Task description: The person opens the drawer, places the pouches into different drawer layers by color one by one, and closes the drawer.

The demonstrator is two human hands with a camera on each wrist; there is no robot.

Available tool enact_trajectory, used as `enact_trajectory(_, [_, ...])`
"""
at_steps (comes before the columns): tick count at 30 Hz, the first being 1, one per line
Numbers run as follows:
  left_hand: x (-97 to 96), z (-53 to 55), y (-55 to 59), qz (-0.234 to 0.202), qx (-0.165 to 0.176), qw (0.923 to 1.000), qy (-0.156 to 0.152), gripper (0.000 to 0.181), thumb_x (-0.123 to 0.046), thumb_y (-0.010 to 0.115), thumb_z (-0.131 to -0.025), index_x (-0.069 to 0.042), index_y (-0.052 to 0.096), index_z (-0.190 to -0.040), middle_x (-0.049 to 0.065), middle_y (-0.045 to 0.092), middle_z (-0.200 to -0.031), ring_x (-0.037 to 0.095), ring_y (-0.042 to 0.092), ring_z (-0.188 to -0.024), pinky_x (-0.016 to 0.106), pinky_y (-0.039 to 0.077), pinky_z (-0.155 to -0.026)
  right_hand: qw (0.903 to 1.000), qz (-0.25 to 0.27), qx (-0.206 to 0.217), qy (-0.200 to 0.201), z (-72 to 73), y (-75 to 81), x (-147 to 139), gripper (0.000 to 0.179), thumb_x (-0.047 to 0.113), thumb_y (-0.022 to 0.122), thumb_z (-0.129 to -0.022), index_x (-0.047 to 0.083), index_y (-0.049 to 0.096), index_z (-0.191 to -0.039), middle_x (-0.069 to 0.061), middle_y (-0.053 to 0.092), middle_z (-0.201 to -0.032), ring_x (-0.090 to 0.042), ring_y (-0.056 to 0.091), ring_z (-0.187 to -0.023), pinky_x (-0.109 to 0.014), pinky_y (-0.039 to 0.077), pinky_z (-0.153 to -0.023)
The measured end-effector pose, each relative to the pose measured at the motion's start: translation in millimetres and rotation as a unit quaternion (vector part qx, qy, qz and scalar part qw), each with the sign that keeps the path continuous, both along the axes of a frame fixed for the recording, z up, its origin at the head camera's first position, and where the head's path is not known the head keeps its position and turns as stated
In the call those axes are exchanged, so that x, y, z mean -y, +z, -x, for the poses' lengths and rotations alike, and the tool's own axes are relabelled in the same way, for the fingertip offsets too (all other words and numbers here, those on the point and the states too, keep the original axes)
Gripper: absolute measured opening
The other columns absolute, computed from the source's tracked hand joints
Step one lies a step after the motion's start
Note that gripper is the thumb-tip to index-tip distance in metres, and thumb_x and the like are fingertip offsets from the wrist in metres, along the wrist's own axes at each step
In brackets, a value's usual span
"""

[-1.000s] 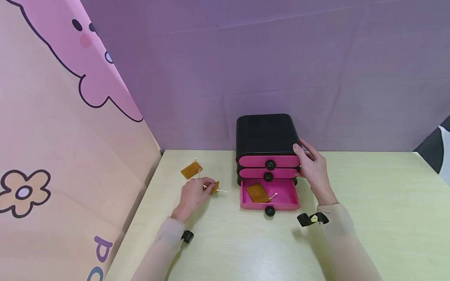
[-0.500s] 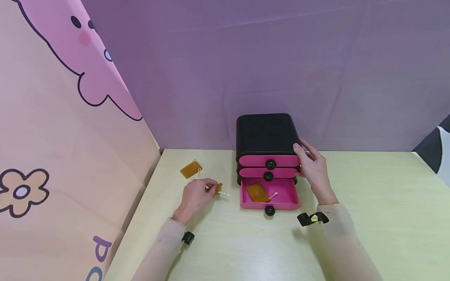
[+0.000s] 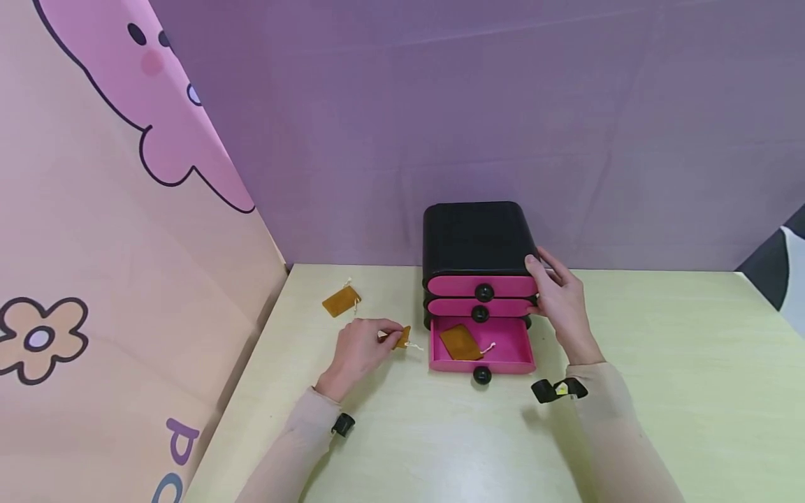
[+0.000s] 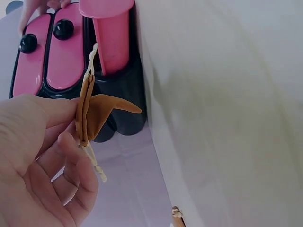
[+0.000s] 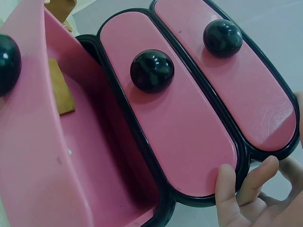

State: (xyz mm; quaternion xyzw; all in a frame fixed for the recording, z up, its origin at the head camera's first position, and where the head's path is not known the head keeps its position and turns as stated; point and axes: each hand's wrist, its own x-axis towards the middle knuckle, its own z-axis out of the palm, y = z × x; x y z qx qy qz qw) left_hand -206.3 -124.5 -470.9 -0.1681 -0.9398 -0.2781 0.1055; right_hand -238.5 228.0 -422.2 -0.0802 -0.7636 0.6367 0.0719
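Note:
Between thumb and fingers, my left hand (image 3: pixel 361 355) pinches a small brown drawstring pouch (image 4: pixel 98 116) just above the table, left of a black mini drawer cabinet (image 3: pixel 478 237). White cord ends hang from both edges of the pouch. The cabinet's bottom pink drawer (image 3: pixel 512 367) is pulled out, and another brown pouch (image 3: pixel 461 343) lies in it. My right hand (image 3: pixel 564 307) grips the cabinet's right side; in the right wrist view, a fingertip (image 5: pixel 226 177) touches the middle drawer front (image 5: pixel 175 132). The upper two drawers are pushed in.
One more brown pouch (image 3: pixel 342 302) lies on the table (image 3: pixel 428 447) at the back left. A purple backdrop (image 3: pixel 352 140) rises behind the cabinet, and a printed pink panel (image 3: pixel 157 279) borders the left side.
My left hand has moved rightward with the pouch, closer to the pulled-out drawer. The right hand and the cabinet have stayed in place.

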Motion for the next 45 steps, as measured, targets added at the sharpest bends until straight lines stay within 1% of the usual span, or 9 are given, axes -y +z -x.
enact_trajectory(10, [-9.5, -5.9, 4.7, -0.018, 0.003, 0.9998, -0.007, 0.011, -0.022, 0.078, -0.098, -0.02, 0.086, -0.105, -0.008, 0.073, -0.072, 0.003, 0.041, -0.05, 0.021, 0.026, -0.048, 1.0, 0.007, 0.004, 0.002, 0.4, -0.2, 0, 0.071, 0.06, 0.06, -0.102, 0.034, 0.04, -0.165, 0.012, 0.057, -0.118, -0.009, 0.047, -0.058, -0.024, 0.061, -0.064])
enact_trajectory(15, [-14.2, -8.1, 7.6, -0.031, -0.011, 0.9993, -0.02, 0.011, -0.022, 0.078, -0.098, -0.02, 0.086, -0.106, -0.007, 0.078, -0.083, 0.003, 0.044, -0.053, 0.021, 0.029, -0.05, 1.0, 0.004, 0.0, 0.002, -0.7, 0.5, 0, 0.071, 0.06, 0.06, -0.102, 0.034, 0.039, -0.166, 0.011, 0.057, -0.117, -0.008, 0.045, -0.056, -0.024, 0.061, -0.063])
enact_trajectory(22, [-22.1, -10.1, 8.3, -0.032, -0.028, 0.9981, -0.046, 0.012, -0.019, 0.077, -0.098, -0.018, 0.086, -0.107, -0.005, 0.082, -0.091, 0.001, 0.054, -0.063, 0.019, 0.04, -0.056, 1.0, 0.0, 0.003, 0.002, 0.0, 0.2, 1, 0.072, 0.06, 0.06, -0.102, 0.033, 0.039, -0.166, 0.008, 0.057, -0.123, -0.009, 0.047, -0.058, -0.024, 0.061, -0.063])
enact_trajectory(27, [-28.4, -10.7, 10.8, -0.031, -0.027, 0.9978, -0.052, 0.013, -0.018, 0.076, -0.099, -0.018, 0.086, -0.107, -0.004, 0.079, -0.087, 0.003, 0.054, -0.063, 0.019, 0.04, -0.056, 1.0, 0.0, 0.006, 0.0, 1.1, -0.9, 1, 0.072, 0.061, 0.059, -0.102, 0.034, 0.039, -0.166, 0.003, 0.057, -0.133, -0.009, 0.049, -0.059, -0.024, 0.061, -0.064])
enact_trajectory(31, [-33.7, -11.1, 12.8, -0.028, -0.017, 0.998, -0.053, 0.014, -0.018, 0.075, -0.099, -0.017, 0.085, -0.108, -0.004, 0.076, -0.082, 0.004, 0.05, -0.061, 0.019, 0.036, -0.055, 1.0, -0.001, 0.007, -0.002, 1.0, -1.1, 0, 0.072, 0.061, 0.059, -0.102, 0.035, 0.039, -0.165, 0.002, 0.057, -0.135, -0.009, 0.048, -0.058, -0.024, 0.061, -0.064])
enact_trajectory(34, [-37.6, -10.9, 12.8, -0.031, -0.012, 0.9977, -0.058, 0.016, -0.018, 0.074, -0.099, -0.017, 0.085, -0.11, -0.003, 0.077, -0.083, 0.004, 0.049, -0.059, 0.019, 0.035, -0.053, 1.0, -0.002, 0.008, -0.003, 1.0, -1.3, -1, 0.072, 0.061, 0.059, -0.102, 0.035, 0.039, -0.165, 0.003, 0.056, -0.133, -0.009, 0.047, -0.057, -0.024, 0.061, -0.064])
enact_trajectory(37, [-41.2, -10.3, 11.6, -0.039, -0.013, 0.9969, -0.068, 0.016, -0.015, 0.073, -0.099, -0.016, 0.085, -0.11, -0.002, 0.08, -0.09, 0.004, 0.052, -0.061, 0.018, 0.038, -0.054, 1.0, -0.003, 0.008, -0.001, 1.5, -1.9, -1, 0.072, 0.061, 0.059, -0.102, 0.035, 0.039, -0.166, 0.002, 0.056, -0.133, -0.01, 0.048, -0.058, -0.024, 0.061, -0.064])
enact_trajectory(41, [-46.1, -10.0, 10.5, -0.043, -0.013, 0.9963, -0.074, 0.017, -0.014, 0.072, -0.099, -0.016, 0.085, -0.11, 0.0, 0.081, -0.098, 0.006, 0.055, -0.066, 0.019, 0.041, -0.057, 1.0, -0.003, 0.009, 0.0, 1.4, -1.8, -2, 0.072, 0.061, 0.059, -0.102, 0.035, 0.038, -0.166, 0.0, 0.056, -0.138, -0.01, 0.049, -0.059, -0.024, 0.061, -0.064])
enact_trajectory(45, [-51.0, -8.8, 10.5, -0.042, -0.012, 0.9962, -0.075, 0.017, -0.014, 0.071, -0.1, -0.016, 0.084, -0.111, 0.0, 0.081, -0.1, 0.011, 0.059, -0.07, 0.02, 0.043, -0.06, 0.9999, -0.002, 0.01, -0.003, 0.3, -1.0, -2, 0.072, 0.062, 0.059, -0.102, 0.035, 0.038, -0.166, 0.0, 0.055, -0.139, -0.01, 0.049, -0.059, -0.024, 0.061, -0.064])
